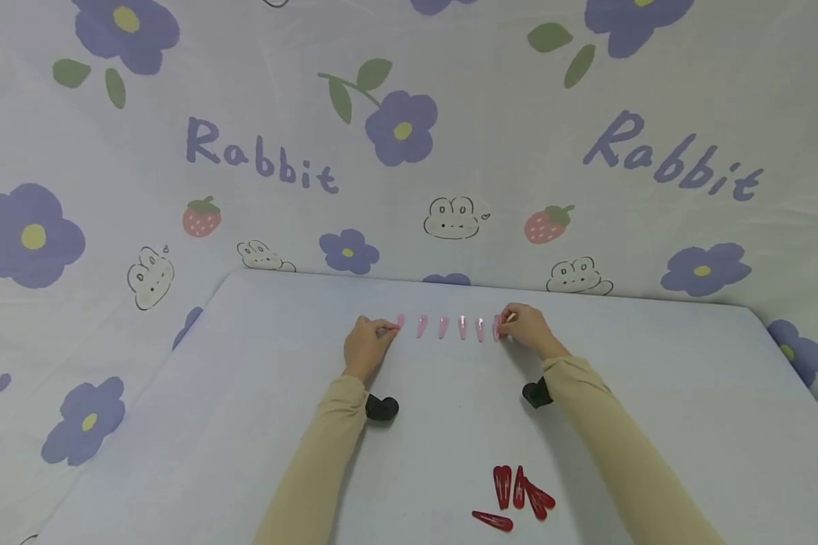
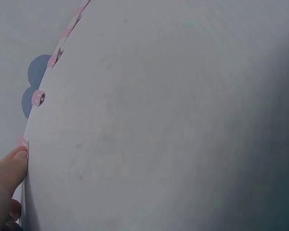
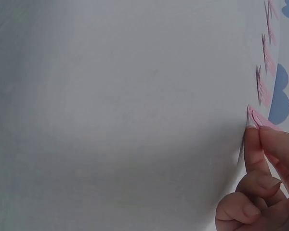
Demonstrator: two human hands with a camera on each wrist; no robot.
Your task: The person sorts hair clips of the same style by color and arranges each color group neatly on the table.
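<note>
Several pink snap hair clips stand in a row near the far side of the white table, such as the pink hair clip (image 1: 443, 327) in the middle. At the row's left end my left hand (image 1: 366, 347) pinches the leftmost pink hair clip (image 1: 400, 321) at its near end. My right hand (image 1: 528, 329) holds the rightmost pink hair clip (image 1: 497, 327) between thumb and forefinger. In the right wrist view that clip (image 3: 256, 118) shows above the fingertips, partly covered by them. The left wrist view shows only a small part of the left clip (image 2: 22, 141) past the thumb.
Several dark red hair clips (image 1: 502, 486) lie on the near part of the white table (image 1: 245, 424), right of the middle; some overlap. Behind the table hangs a cloth (image 1: 484, 136) printed with flowers and rabbits. Dark wrist-worn pieces (image 1: 382, 409) stick out from both sleeves.
</note>
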